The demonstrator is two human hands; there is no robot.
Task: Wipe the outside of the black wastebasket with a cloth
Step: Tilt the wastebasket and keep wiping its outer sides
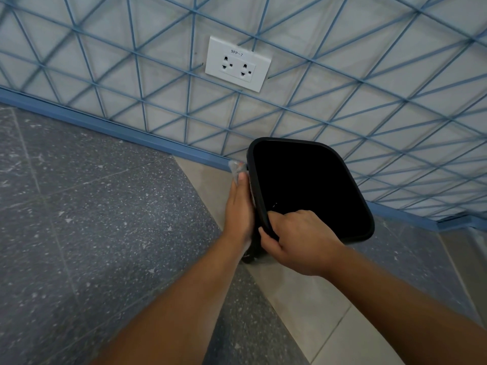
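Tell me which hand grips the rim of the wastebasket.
The right hand: its fingers curl over the wastebasket rim. The left hand lies flat against the outer wall, on the cloth.

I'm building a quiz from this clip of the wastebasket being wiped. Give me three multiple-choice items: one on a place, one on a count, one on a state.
1. Where is the cloth?
A. inside the wastebasket
B. between the left hand and the wastebasket's outer side
C. on the floor

2. How many sockets does the wall outlet have?
A. one
B. two
C. four

3. What is the right hand doing?
A. gripping the wastebasket's rim
B. hanging idle
C. touching the outlet

Answers:
1 B, the left hand presses it flat against the wastebasket.
2 B, two sockets sit side by side.
3 A, its fingers curl over the near rim.
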